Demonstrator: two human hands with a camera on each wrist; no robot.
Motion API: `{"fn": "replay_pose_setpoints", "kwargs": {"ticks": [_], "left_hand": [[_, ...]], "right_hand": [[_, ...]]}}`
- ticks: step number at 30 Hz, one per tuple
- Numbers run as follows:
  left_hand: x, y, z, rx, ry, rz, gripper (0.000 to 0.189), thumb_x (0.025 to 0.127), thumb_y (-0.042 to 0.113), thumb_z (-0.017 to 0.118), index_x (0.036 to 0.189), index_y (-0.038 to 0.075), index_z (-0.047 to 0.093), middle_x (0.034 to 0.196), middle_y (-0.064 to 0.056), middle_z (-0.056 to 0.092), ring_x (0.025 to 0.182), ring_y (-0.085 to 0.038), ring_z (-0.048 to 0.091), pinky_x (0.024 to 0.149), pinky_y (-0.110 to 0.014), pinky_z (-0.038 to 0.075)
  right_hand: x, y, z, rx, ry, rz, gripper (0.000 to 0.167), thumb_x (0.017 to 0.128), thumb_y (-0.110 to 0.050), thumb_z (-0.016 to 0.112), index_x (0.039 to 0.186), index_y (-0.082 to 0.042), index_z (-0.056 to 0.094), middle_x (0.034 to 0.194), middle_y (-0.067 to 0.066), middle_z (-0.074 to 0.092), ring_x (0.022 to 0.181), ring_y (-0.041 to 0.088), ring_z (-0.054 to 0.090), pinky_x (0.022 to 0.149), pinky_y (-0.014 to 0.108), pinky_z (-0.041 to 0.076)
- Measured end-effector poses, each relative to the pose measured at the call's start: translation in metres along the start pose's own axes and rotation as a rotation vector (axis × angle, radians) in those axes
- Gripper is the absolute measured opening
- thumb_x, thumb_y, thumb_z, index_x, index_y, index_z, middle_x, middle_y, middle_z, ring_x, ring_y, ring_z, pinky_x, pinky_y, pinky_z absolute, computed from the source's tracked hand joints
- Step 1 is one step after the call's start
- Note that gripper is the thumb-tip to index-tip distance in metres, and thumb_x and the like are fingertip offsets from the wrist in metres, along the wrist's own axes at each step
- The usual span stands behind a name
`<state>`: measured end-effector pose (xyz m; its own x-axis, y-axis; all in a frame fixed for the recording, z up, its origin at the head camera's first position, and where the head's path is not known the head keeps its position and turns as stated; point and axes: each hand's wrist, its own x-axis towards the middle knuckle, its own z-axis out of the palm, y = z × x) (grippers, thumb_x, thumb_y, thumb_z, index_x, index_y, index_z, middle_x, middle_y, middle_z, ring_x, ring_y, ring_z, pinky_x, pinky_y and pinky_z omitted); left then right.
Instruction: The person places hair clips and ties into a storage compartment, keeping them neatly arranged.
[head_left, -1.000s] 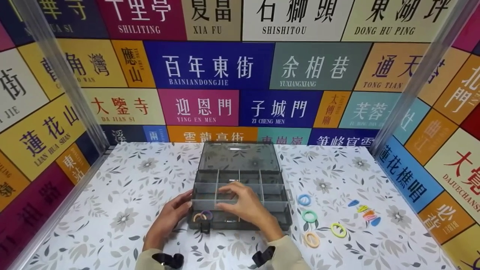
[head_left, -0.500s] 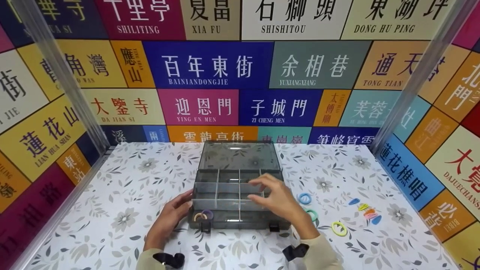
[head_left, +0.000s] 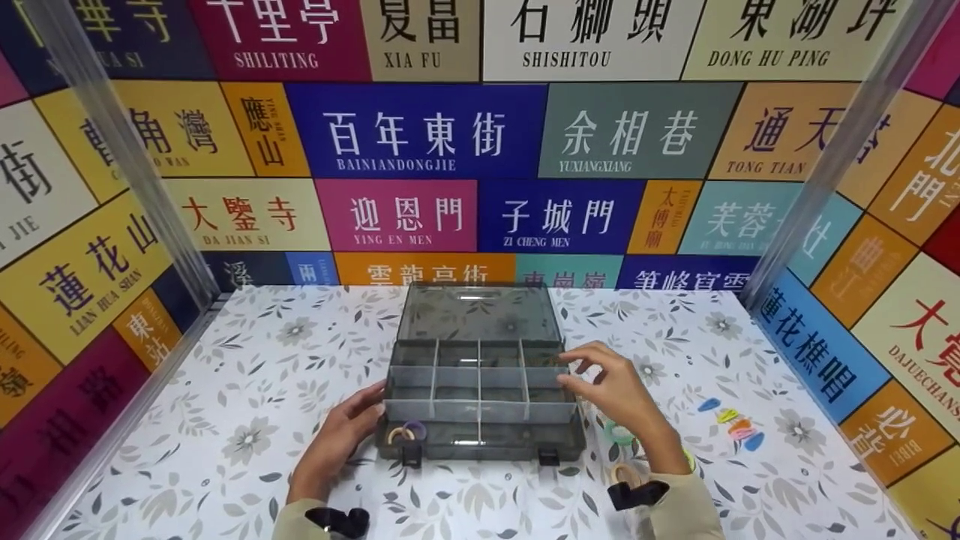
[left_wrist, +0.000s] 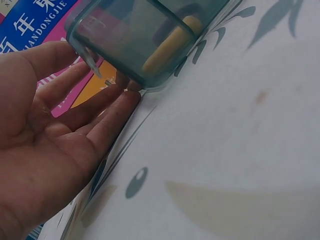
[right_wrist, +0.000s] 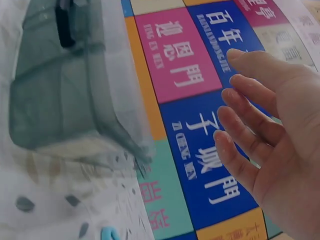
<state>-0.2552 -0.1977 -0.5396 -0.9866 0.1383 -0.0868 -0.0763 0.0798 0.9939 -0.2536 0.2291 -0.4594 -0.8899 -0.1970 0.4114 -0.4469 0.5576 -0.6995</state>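
A smoky see-through divider box [head_left: 495,448] lies on the table with its lid [head_left: 480,315] swung back. My left hand [head_left: 337,442] touches the box's left side with fairly straight fingers. Inside the front-left compartment lie a tan hair tie [head_left: 394,433] and a purple hair tie [head_left: 415,429]. Just off the right side of the box, my right hand [head_left: 622,390] hovers with fingers parted and nothing in them. Below it are a green hair tie [head_left: 618,432] and a tan hair tie [head_left: 622,473], partly covered. In the right wrist view a blue hair tie [right_wrist: 108,233] shows at the bottom edge.
Several coloured hair clips [head_left: 741,430] lie in a group farther right. A sliver of a yellow hair tie [head_left: 689,460] peeks out beside the right sleeve. Printed sign panels [head_left: 420,135] wall in the flower-patterned tabletop [head_left: 292,375] at the back and sides.
My right hand has moved right, from over the middle of the box to beyond its right side, covering the blue hair tie in the head view. The left hand stays put.
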Motion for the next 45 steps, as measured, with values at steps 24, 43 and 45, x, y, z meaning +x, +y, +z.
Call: {"fn": "replay_pose_setpoints", "kwargs": {"ticks": [24,43,45], "left_hand": [[-0.002,-0.001,0.000,-0.014,-0.012,-0.006,0.051,0.100,0.019,0.060,0.150,0.016,0.048,0.154,-0.014,0.047,0.139,-0.030,0.049,0.117,-0.047,0.042],[-0.002,0.003,0.001,-0.005,-0.015,0.003,0.051,0.101,0.020,0.059,0.150,0.013,0.047,0.155,-0.015,0.046,0.139,-0.030,0.049,0.116,-0.049,0.043],[-0.003,0.003,0.001,-0.001,-0.020,0.010,0.052,0.101,0.020,0.059,0.150,0.012,0.046,0.155,-0.016,0.045,0.139,-0.031,0.048,0.115,-0.049,0.044]], "right_hand": [[-0.020,0.087,-0.032,-0.031,-0.096,0.525,0.060,0.085,-0.045,0.078,0.133,-0.012,0.064,0.135,0.014,0.059,0.118,0.031,0.057,0.083,0.033,0.052],[-0.024,0.093,-0.022,0.018,-0.159,0.629,0.073,0.079,-0.032,0.086,0.134,0.003,0.054,0.135,0.026,0.053,0.123,0.040,0.051,0.105,0.054,0.045],[-0.024,0.092,-0.020,0.016,-0.154,0.631,0.073,0.079,-0.031,0.086,0.133,0.004,0.053,0.136,0.028,0.052,0.125,0.043,0.050,0.107,0.056,0.044]]}}
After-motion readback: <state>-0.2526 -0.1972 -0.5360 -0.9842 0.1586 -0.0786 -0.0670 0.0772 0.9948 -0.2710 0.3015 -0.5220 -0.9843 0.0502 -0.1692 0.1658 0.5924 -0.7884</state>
